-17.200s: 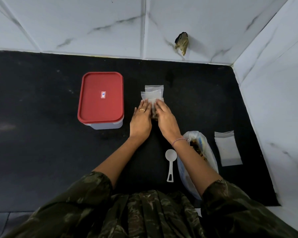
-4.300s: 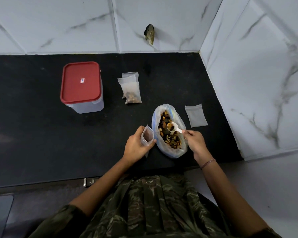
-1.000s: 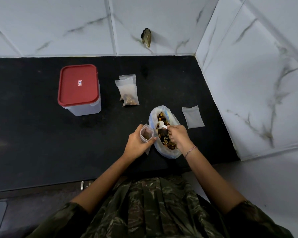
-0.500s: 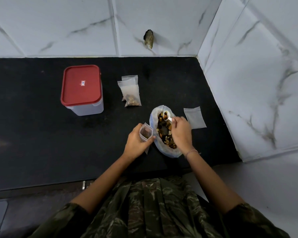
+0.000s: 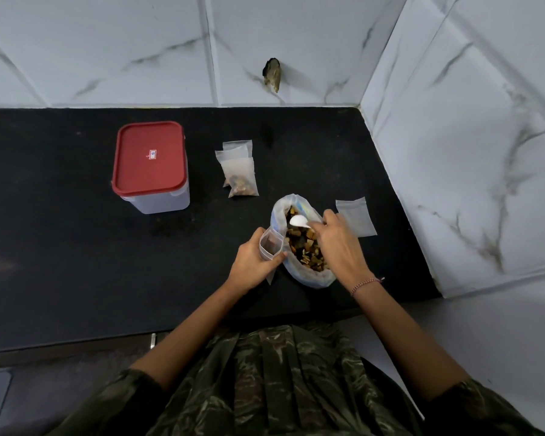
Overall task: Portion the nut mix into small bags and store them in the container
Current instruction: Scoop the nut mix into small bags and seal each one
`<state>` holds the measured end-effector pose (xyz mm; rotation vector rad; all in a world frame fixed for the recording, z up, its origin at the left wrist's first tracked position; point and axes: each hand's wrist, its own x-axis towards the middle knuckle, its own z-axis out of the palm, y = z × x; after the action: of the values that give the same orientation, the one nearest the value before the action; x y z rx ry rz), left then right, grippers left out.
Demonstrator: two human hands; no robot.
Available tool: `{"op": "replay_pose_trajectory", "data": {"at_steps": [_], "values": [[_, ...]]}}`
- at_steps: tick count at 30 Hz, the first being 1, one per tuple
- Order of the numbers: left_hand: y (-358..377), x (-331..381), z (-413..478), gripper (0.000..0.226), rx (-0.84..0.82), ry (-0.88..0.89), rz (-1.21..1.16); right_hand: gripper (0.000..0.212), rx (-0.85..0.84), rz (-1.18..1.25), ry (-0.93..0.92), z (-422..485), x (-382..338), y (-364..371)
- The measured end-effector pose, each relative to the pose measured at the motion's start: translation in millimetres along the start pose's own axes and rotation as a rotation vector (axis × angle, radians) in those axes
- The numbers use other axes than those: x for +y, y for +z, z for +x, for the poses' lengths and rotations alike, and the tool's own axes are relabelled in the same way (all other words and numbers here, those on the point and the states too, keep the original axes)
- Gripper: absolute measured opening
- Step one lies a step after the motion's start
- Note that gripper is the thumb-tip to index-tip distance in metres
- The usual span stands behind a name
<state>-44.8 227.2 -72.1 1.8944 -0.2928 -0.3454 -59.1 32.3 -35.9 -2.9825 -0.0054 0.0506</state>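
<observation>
A large clear bag of nut mix lies open on the black counter. My right hand holds a white plastic scoop turned bowl-down over the mix. My left hand grips a small clear bag upright with its mouth open, just left of the big bag. Two filled small bags lie stacked further back. A container with a red lid, shut, stands to their left. An empty small bag lies flat right of the big bag.
White marble-patterned tiled walls close the counter at the back and right. A dark chipped hole marks the back wall. The counter's front edge runs just before my body.
My right hand has shifted slightly forward over the nut bag and turned the scoop bowl-down into the mix. My left hand keeps the small bag in the same place.
</observation>
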Motion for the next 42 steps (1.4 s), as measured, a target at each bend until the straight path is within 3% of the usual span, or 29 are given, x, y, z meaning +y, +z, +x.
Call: {"op": "replay_pose_trajectory", "data": {"at_steps": [13, 17, 20, 28, 31, 36, 39, 42], "values": [[0.7, -3.5, -0.8, 0.034, 0.016, -0.029, 0.027, 0.033, -0.115, 0.079, -0.039, 0.4, -3.6, 5.2], [1.0, -3.4, -1.3, 0.036, 0.011, -0.027, 0.026, 0.036, -0.009, -0.078, -0.066, 1.6, 5.3, -6.6], [1.3, -3.7, -1.9, 0.037, -0.004, -0.027, 0.017, 0.032, 0.050, -0.065, -0.051, 10.0, 3.5, -7.2], [2.4, -0.5, -1.8, 0.035, 0.016, -0.038, 0.031, 0.029, -0.017, -0.032, -0.129, 13.8, -4.5, -5.6], [3.5, -0.4, -3.0, 0.035, -0.001, -0.041, 0.000, 0.026, -0.115, 0.046, -0.054, 15.6, -2.1, -9.5], [5.7, -1.4, -5.9, 0.042, -0.033, -0.031, -0.040, 0.032, -0.321, 0.350, 0.227, 24.6, 7.7, -9.7], [7.5, -1.9, -7.3, 0.043, -0.029, -0.020, -0.046, 0.031, -0.317, 0.604, 0.406, 21.2, 4.6, -1.2], [8.8, -2.1, -8.5, 0.043, -0.019, 0.001, -0.037, 0.031, -0.264, 0.637, 0.423, 15.5, -5.8, 5.8]]}}
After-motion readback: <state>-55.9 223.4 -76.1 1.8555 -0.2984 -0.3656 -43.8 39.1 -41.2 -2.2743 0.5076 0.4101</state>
